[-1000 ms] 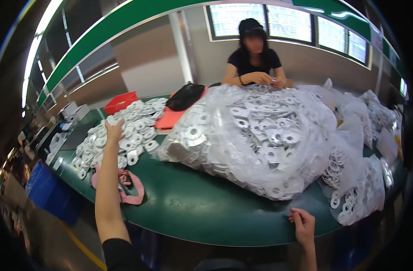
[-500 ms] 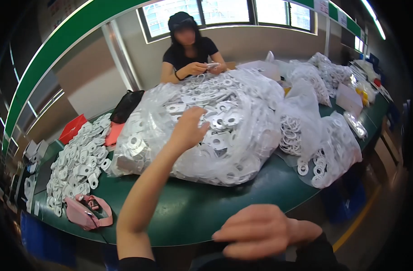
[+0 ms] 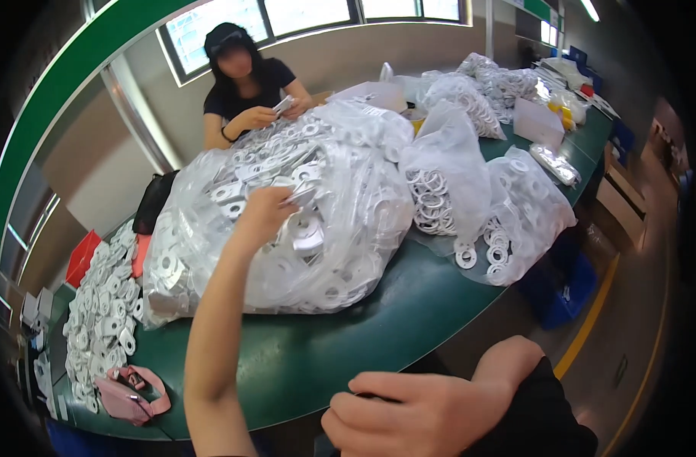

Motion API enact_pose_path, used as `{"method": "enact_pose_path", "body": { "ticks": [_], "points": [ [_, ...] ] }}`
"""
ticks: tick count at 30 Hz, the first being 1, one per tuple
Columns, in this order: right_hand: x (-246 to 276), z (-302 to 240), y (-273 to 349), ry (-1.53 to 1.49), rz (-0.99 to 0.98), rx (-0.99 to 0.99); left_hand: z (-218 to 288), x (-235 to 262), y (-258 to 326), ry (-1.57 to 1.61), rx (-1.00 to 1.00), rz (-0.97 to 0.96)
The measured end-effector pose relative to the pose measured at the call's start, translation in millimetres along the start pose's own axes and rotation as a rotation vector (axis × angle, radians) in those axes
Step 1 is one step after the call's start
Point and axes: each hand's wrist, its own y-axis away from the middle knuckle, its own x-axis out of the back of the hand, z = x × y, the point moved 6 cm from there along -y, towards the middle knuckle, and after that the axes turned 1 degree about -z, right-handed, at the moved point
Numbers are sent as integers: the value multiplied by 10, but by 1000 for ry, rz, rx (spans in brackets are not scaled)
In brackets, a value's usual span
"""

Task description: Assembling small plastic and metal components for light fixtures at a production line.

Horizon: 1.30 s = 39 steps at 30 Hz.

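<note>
My left hand [image 3: 265, 212] reaches out over the green table [image 3: 378, 335], its fingers closed on the top of a big clear plastic bag [image 3: 340, 255]. The bag is stuffed with white ring-shaped flat parts. My right hand [image 3: 409, 415] is low and close to me at the table's near edge, fingers curled in, with nothing visible in it. A heap of the same loose white parts [image 3: 104, 308] lies on the table to the left.
Smaller bags of parts [image 3: 443, 190] [image 3: 527, 221] lie to the right of the big one, with more at the far end. A person in black [image 3: 245, 84] sits opposite handling parts. A pink object [image 3: 131, 392], a black bag [image 3: 153, 202], a red box [image 3: 81, 257] and a blue crate [image 3: 565, 293] are around.
My view swung right, from the loose heap to the big bag. My left hand left the heap and took hold of the bag's top. My right hand came up close to me.
</note>
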Motion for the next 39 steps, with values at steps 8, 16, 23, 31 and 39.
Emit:
{"method": "enact_pose_path", "body": {
  "ticks": [8,16,23,31,39],
  "points": [
    [-349,1552,1940,309,188,-1020,334,814,1037,198,184,657],
    [-376,1785,2445,455,225,-1265,1362,-331,1478,1259,347,221],
    [-672,1224,1635,147,411,-648,1317,-1468,1660,1813,780,-131],
    [-1278,1146,1431,-229,169,-556,1369,-1520,1742,2207,764,-208],
    [-615,2276,1865,635,392,-946,1366,-1435,1682,2169,766,-192]
  ]
}}
